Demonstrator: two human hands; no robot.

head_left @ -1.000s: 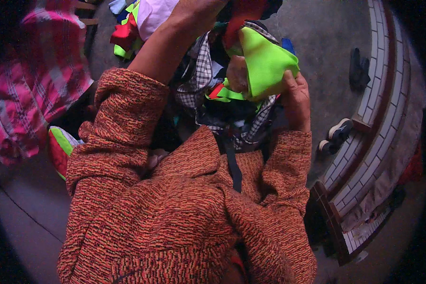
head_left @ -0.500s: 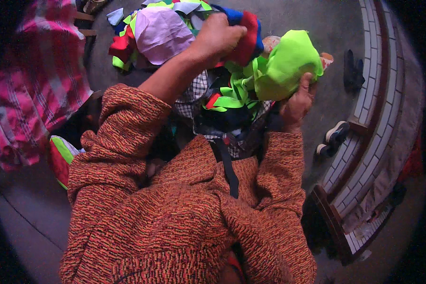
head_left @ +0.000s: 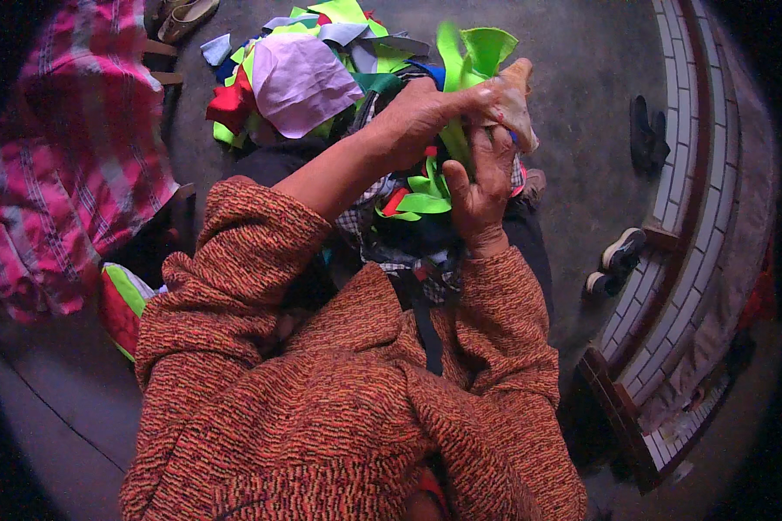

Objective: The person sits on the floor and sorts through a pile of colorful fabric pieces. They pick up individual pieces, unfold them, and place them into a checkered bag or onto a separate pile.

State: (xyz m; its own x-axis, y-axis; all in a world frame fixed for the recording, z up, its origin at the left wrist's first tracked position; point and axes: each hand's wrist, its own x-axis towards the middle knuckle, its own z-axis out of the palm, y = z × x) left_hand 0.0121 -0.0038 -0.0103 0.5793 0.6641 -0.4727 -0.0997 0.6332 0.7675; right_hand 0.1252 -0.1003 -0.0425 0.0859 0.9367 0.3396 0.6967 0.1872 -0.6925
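Observation:
My left hand point(head_left: 421, 113) reaches across to the right, its fingers closed and partly hidden beside a bright green cloth point(head_left: 487, 52). The cloth stands up beyond the hand, partly blurred, and a strip of it hangs below. Against the fingers of both hands is a pale, tan object point(head_left: 514, 102) with reddish marks; its kind is unclear. My right hand point(head_left: 482, 191) is raised under it, fingers curled against it and thumb apart. Below lie green strips point(head_left: 426, 201), a red scrap point(head_left: 394, 201) and checked cloth point(head_left: 356, 217).
A heap with a lilac cloth point(head_left: 304, 82) and colored scraps lies at the far left. Pink plaid fabric point(head_left: 61, 182) hangs on the left. Dark shoes point(head_left: 621, 250) stand by a tiled step point(head_left: 691, 174) on the right; a sandal point(head_left: 187, 19) lies at the far left.
My left hand has moved right from the red and blue cloth toward my right hand. The right hand has shifted left; the green cloth no longer covers the pale object.

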